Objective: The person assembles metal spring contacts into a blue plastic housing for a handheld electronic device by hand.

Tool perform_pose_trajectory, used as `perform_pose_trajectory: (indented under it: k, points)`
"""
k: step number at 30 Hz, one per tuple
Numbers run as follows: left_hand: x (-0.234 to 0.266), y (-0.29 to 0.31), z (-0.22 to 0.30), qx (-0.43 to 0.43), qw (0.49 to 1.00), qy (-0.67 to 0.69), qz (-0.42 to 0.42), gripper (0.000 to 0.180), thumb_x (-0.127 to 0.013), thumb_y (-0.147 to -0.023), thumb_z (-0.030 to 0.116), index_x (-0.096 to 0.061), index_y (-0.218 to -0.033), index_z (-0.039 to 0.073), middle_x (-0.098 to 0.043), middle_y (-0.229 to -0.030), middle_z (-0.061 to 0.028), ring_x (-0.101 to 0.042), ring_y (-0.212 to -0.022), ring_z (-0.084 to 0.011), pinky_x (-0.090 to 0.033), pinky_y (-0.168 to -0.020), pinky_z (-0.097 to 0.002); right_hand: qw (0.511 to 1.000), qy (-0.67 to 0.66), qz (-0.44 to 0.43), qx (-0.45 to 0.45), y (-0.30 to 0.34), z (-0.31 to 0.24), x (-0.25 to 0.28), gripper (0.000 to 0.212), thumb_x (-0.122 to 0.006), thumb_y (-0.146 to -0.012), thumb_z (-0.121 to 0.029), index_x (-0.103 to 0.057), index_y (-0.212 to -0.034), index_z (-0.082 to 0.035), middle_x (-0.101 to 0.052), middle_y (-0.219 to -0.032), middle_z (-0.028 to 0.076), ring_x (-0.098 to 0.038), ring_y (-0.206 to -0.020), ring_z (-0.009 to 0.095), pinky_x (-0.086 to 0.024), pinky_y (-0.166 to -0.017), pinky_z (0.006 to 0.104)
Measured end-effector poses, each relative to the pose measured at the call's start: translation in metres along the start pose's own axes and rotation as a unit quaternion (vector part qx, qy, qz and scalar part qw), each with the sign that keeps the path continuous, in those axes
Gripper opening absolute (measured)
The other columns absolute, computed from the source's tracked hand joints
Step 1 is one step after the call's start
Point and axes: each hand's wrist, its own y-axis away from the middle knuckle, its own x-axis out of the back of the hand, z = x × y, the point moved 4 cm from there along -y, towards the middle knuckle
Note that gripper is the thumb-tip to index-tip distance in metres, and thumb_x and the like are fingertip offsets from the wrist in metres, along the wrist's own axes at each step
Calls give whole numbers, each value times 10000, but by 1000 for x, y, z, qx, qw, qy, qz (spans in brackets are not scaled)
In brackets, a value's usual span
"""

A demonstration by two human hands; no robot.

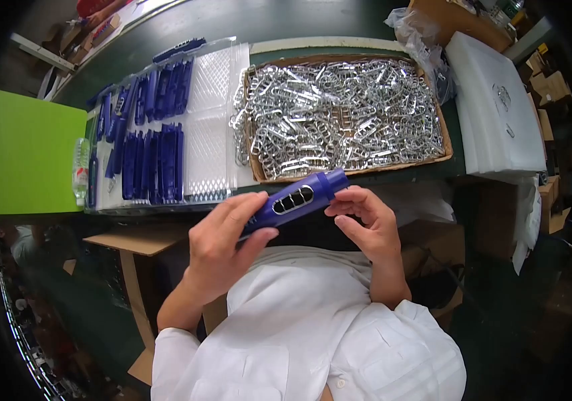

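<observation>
My left hand is wrapped round the left end of a blue tubular plastic housing, thumb below and fingers above. The housing slants up to the right over the table's front edge. A silver ladder-shaped trim piece sits around the dark opening on its upper face. Beside the narrower right end is my right hand, open, with thumb and curled fingers apart and nothing visible between them. Its fingertips are very near that end; whether they touch it I cannot tell. Beyond the housing lies a shallow cardboard box heaped with silver trim pieces.
To the left, a clear plastic tray holds several blue housings. A bottle stands by a bright green panel. White foam sheets are stacked at the right. An open cardboard carton is below the table.
</observation>
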Motion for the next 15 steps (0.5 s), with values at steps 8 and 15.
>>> perform_pose_trajectory:
  k: [8, 15]
  points:
    - [0, -222, -80, -94, 973, -188, 91, 352, -735, -978, 330, -715, -1246, 102, -757, -1104, -121, -736, -992, -319, -564, -853, -407, 999, 1, 50, 18, -13, -3, 35, 270, -644, -950, 111, -682, -1207, 34, -721, -1215, 126, -721, -1084, 186, -576, -954, 305]
    - [-84, -380, -216, -28, 967, -253, 14, 397, -707, -981, 416, -739, -1285, 163, -774, -1175, -110, -711, -1115, -334, -544, -977, -452, 995, 44, 91, 21, -11, -7, 58, 243, -620, -940, 141, -688, -1159, 58, -694, -1224, 190, -708, -1095, 226, -594, -955, 349]
